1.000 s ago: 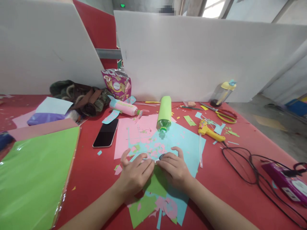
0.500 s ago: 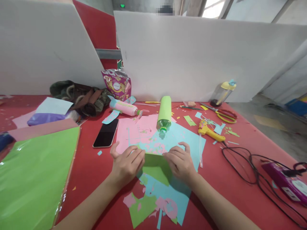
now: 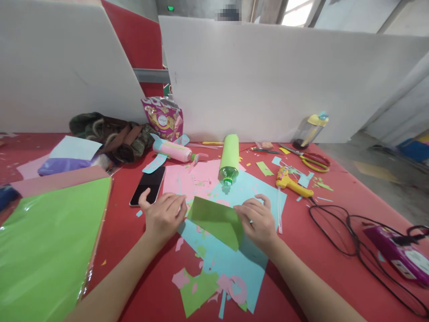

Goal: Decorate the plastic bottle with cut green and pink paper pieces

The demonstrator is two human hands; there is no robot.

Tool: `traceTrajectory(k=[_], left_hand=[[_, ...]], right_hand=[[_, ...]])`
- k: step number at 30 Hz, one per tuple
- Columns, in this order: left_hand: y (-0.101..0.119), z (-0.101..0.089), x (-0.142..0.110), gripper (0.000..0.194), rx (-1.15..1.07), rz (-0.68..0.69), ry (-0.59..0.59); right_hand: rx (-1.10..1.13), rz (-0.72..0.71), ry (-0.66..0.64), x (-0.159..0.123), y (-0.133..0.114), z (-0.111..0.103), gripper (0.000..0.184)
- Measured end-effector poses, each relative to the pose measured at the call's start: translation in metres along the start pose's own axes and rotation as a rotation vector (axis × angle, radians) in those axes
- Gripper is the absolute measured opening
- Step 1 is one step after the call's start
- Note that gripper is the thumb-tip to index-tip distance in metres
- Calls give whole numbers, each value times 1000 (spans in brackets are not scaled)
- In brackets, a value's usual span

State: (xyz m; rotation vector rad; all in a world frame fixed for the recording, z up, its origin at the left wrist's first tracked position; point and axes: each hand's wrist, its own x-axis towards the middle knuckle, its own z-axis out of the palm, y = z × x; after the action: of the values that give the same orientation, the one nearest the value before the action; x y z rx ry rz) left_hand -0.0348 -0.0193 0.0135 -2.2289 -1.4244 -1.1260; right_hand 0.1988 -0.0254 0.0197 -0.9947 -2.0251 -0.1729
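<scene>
A folded piece of green paper is tilted just above the blue sheet. My right hand pinches its right edge between thumb and fingers. Off the paper's left end, my left hand is loosely bent and open, with a small gap from its fingertips to the upper corner. Beyond the paper lies a bottle wrapped in light green paper, its green cap toward me. Pink, green and blue scraps are scattered over the blue sheet and near the table's front.
Left are a phone, a pink-wrapped bottle and a packet of green paper. Right are a yellow glue gun with a trailing black cord, scissors and a purple power strip. White panels stand behind the table.
My left hand has let go of the green paper's left end and moved left. The paper now slants, its left end raised, with my right hand still on its right edge.
</scene>
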Motion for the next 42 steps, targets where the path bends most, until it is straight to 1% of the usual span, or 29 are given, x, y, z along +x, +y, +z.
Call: traceTrajectory(k=[1, 3, 6, 8, 9, 11, 13, 15, 19, 25, 28, 30, 32, 35, 37, 40, 42], left_hand=[[-2, 0, 0, 13, 35, -21, 18], [-2, 1, 0, 13, 98, -20, 45], [6, 4, -1, 15, -21, 53, -21], [13, 6, -2, 21, -127, 116, -60], [16, 6, -3, 23, -166, 130, -64], [20, 8, -4, 18, -232, 145, -69], [20, 9, -6, 15, -281, 162, -76], [19, 10, -8, 17, -306, 185, -73], [14, 10, -11, 22, -268, 158, -36], [10, 6, -6, 26, -190, 63, 50], [9, 5, -3, 25, -169, -57, 43], [8, 4, -2, 22, -167, -196, 20], [8, 4, -1, 19, -186, -357, -13], [9, 3, 1, 21, -260, -570, -84], [10, 3, 1, 23, -333, -675, -128], [12, 5, 1, 26, -446, -784, -174], [14, 6, 1, 28, -511, -820, -195]], right_hand=[[0, 11, 15, 1, 0, 0, 17], [5, 20, 27, 1, 0, 0, 16], [21, 2, -9, 0, -1, 2, 15], [30, -14, -42, -1, -4, 3, 13], [34, -21, -51, -1, -5, 3, 12], [47, -36, -55, -1, -7, 3, 11], [64, -56, -47, -1, -8, 3, 10], [74, -68, -44, 0, -9, 2, 11], [36, -35, -34, 0, -9, 2, 12], [3, 66, 83, 2, -2, 1, 15], [-2, 151, 114, 2, 2, 0, 17], [14, 249, 116, 3, 4, -1, 16], [69, 375, 84, 4, 4, -2, 14], [264, 561, -15, 5, 3, -2, 13], [405, 682, -54, 5, 3, -1, 22], [536, 879, -38, 4, 4, 4, 36], [654, 1002, -43, 4, 5, 6, 38]])
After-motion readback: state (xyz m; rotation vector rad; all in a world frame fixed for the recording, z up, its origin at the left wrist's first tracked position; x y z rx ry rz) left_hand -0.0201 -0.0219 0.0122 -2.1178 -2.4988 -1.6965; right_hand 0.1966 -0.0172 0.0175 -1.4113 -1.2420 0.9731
